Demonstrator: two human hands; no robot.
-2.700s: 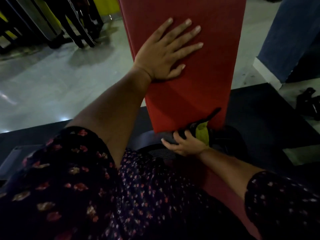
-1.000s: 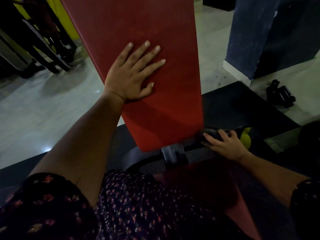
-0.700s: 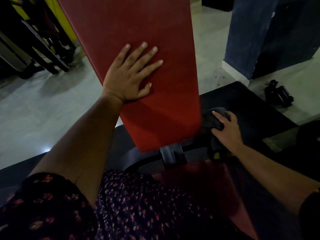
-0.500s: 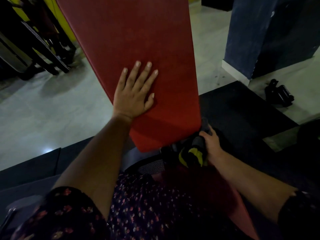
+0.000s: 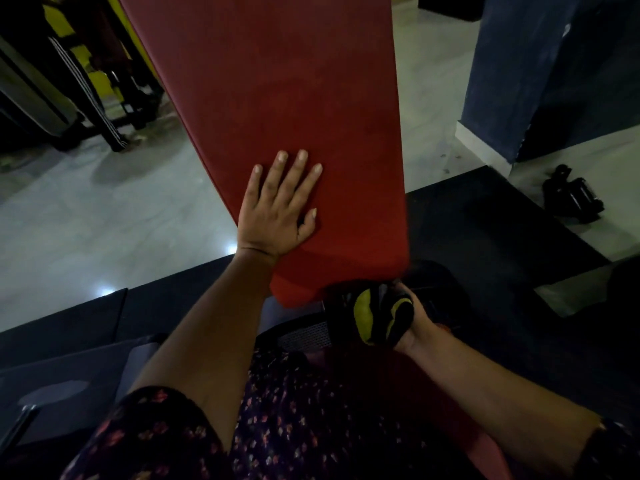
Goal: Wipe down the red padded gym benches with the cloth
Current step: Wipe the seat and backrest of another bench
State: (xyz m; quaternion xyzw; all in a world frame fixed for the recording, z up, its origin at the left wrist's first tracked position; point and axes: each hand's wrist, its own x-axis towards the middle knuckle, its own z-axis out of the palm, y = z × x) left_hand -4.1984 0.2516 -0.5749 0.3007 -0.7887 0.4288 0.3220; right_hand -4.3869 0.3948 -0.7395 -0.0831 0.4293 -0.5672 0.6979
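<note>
The red padded bench back (image 5: 294, 81) rises in front of me, tilted away. My left hand (image 5: 278, 209) lies flat on its lower left part, fingers straight and spread. Below the pad's bottom edge, my right hand (image 5: 414, 318) grips a bunched black and yellow cloth (image 5: 372, 315) against the lower right corner of the pad. A dim red seat pad (image 5: 485, 448) shows under my right forearm. Most of my right hand's fingers are hidden behind the cloth.
Black rubber mat (image 5: 485, 230) lies right of the bench, pale shiny floor (image 5: 104, 220) to the left. A dark blue pillar (image 5: 540, 64) stands at back right, with a black object (image 5: 571, 199) on the floor beside it. Dark machine frames (image 5: 69, 81) stand at back left.
My left hand slid down the pad toward its lower left edge. My right hand brought the cloth from the pad's right side to under its bottom right corner.
</note>
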